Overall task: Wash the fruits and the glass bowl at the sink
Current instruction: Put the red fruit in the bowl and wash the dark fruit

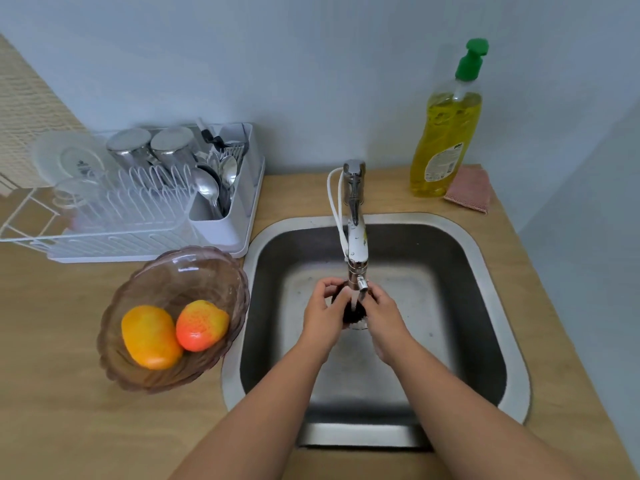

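**Dark fruit held under the tap, two more in the bowl**

Two bare forearms rise from the bottom edge of the frame and meet at centre, over the sink (491,306). There the left hand (323,317) and right hand (386,318) hold a small dark fruit (352,313) between them, fingers curled round it from both sides. The left thumb and forefinger pinch its upper edge; the right fingers wrap its far side. What kind of fruit it is cannot be told, as the hands hide most of it.

Water (354,299) falls from the tap (356,237) straight onto the fruit. The tap stands at the sink's back rim and reaches forward over the basin, with a thin white hose looping beside it.

Left of centre, on the wooden counter (69,393) just beside the sink, sits the glass bowl (214,271), tinted brown. In it lie an orange-yellow mango (150,336) and a red-yellow fruit (201,325), touching each other.

Upper left, a white rack (239,223) holds steel cups, a plate and cutlery. Upper right, a bottle (446,133) of yellow liquid with a green pump stands beside a pink cloth (469,188).
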Available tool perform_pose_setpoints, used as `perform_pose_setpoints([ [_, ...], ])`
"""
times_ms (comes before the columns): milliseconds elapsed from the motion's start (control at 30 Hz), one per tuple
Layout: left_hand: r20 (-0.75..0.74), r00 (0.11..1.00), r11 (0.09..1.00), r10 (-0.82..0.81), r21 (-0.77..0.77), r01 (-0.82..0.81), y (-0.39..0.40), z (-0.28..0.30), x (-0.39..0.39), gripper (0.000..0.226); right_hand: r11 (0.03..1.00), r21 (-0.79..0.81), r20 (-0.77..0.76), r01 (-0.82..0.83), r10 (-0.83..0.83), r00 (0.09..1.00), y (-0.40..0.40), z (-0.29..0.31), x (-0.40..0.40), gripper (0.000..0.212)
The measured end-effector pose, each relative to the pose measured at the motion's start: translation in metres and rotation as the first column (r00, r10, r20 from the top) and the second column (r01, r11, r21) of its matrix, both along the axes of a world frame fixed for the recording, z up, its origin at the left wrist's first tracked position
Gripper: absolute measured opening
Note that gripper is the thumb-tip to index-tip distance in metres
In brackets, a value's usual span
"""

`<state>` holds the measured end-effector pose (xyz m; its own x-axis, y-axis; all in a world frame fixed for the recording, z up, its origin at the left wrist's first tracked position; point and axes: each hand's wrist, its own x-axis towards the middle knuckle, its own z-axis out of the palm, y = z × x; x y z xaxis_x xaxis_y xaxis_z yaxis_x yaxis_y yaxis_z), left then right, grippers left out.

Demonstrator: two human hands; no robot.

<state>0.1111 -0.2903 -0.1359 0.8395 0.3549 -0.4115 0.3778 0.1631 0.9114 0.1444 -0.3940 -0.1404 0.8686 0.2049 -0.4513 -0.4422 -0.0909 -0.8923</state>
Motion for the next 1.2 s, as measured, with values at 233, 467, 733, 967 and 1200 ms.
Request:
perform_pose_setpoints([
  [233,-0.133,0.988,0.994,0.073,-0.073,-0.083,0.0,0.004,-0.002,0.023,0.994,-0.046,0.053,-0.1,0.102,0.993,0.008,0.008,-0.012,0.031],
  [467,0.055,0.995,0.987,-0.08,0.147,0.071,-0.014,-0.004,-0.019,0.038,1.0,0.001,-0.267,0.031,-0.03,0.963,0.013,0.016,0.001,0.03],
  [733,-0.141,0.985,0.987,0.098,-0.115,-0.114,-0.001,0.006,0.006,0.036,0.98,-0.152,0.12,-0.128,0.147,0.982,0.017,0.014,-0.029,0.045],
  [967,-0.068,0.998,0.993,0.001,-0.114,-0.008,-0.006,0.014,0.001,0.031,1.0,0.002,0.084,0.019,-0.019,0.996,0.016,0.011,-0.021,0.03],
  [1200,0.243,0.932,0.896,-0.268,0.419,0.149,-0.012,0.003,-0.025,0.038,0.998,0.039,-0.416,0.048,-0.028,0.909,0.012,0.036,-0.001,0.034],
])
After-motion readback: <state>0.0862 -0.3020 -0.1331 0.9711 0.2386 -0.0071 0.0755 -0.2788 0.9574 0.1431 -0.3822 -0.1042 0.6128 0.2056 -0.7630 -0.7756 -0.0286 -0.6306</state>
